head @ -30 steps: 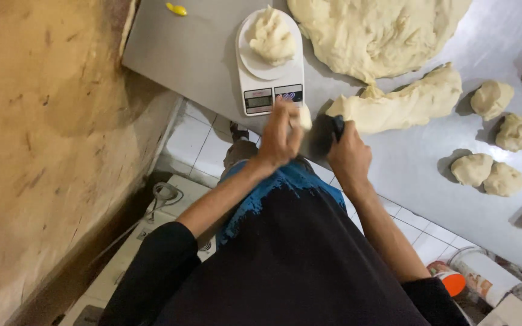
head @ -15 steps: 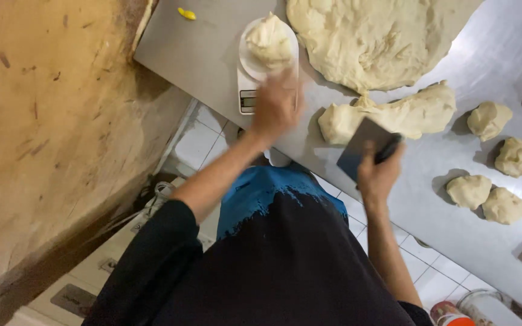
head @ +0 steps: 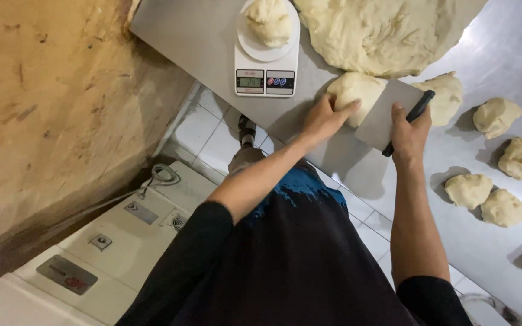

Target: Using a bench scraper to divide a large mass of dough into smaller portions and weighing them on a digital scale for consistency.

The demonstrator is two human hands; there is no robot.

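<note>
Left hand (head: 324, 118) presses flat on the dough log (head: 357, 90), right hand (head: 409, 133) grips the scraper (head: 391, 111), blade set against it. One lump (head: 270, 21) sits on the scale (head: 267, 57), several portions (head: 496, 115) lie done across the desk (head: 200, 36), and the big dough mass (head: 382, 33) waits uncut.

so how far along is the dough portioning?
Done: several portions sit on the table, one lump on the scale. In hand: left hand steadies a strip of dough, right hand holds the scraper against it. Left: the big mass is uncut.
</note>
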